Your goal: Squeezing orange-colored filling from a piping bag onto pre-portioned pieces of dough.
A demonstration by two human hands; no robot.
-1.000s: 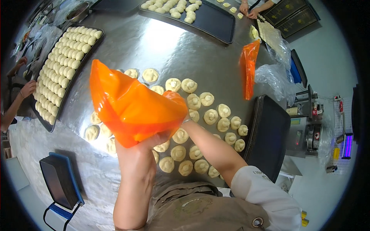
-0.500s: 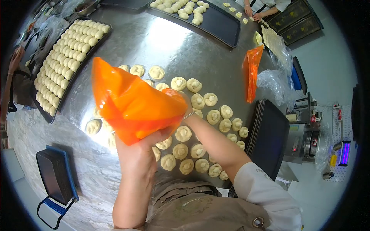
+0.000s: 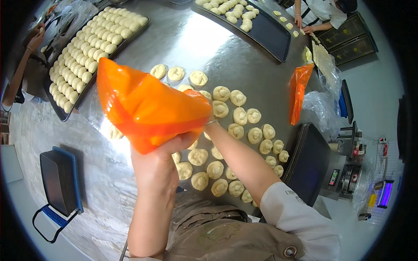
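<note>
An orange plastic piping bag (image 3: 143, 104), bulging and shiny, is held up over the table. My left hand (image 3: 165, 154) is closed round its lower near side, thumb along the plastic. My right hand (image 3: 212, 117) is at the bag's right end, mostly hidden behind it, so its fingers do not show. The bag's tip is hidden too. Flat round dough pieces (image 3: 214, 169) lie in loose rows beneath and around the bag. Several, such as the dough piece (image 3: 221, 93) right of the bag, carry a pale blob in the middle.
A tray of dough balls (image 3: 87, 71) stands at left, a partly filled dark tray (image 3: 272, 37) at the far side. Stacked black trays (image 3: 307, 161) and a second orange bag (image 3: 300, 91) are at right. Co-workers' hands (image 3: 303, 26) work at far right; another person's arm (image 3: 26, 56) shows at left.
The view has shifted, so the table and trays sit farther right and the left tray lower. Both hands stay on the orange bag, which has tilted slightly.
</note>
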